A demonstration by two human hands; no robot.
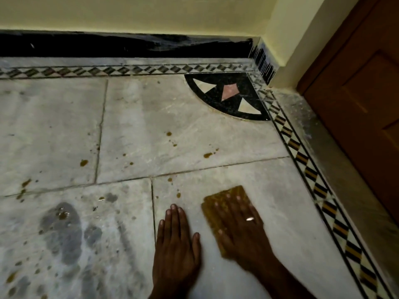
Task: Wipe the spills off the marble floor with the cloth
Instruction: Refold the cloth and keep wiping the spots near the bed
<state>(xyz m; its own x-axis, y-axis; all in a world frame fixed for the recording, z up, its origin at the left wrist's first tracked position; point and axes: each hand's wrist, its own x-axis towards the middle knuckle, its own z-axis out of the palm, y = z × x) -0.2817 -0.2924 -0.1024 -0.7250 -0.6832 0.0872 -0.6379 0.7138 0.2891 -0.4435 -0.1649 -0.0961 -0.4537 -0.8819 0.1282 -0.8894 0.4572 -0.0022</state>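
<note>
I'm looking down at a pale grey veined marble floor [194,117], and both hands are flat on it near the bottom edge. The right hand [239,229] lies spread, palm down, on a folded yellow-brown waffle-textured cloth [224,196]; its grip is a flat press on top of the cloth, fingers extended, not curled around it. The hand looks blurred. The left hand [177,242] sits just beside it, released, palm flat on bare marble, holding nothing.

Small brown spill drops [208,155] dot the slabs ahead and to the left, and 1 drop [178,194] lies just left of the cloth's far corner. A darker wet patch [62,229] spreads at lower left with more brown specks in it.

Open marble runs left and forward. To the right, a black-and-tan diamond inlay border [302,157] marks the floor's edge, with a brown wooden door [367,93] beyond it. Ahead, a black skirting strip [108,47] meets the pale yellow wall [129,14], and a black quarter-circle corner inlay [228,98] fills the corner.
</note>
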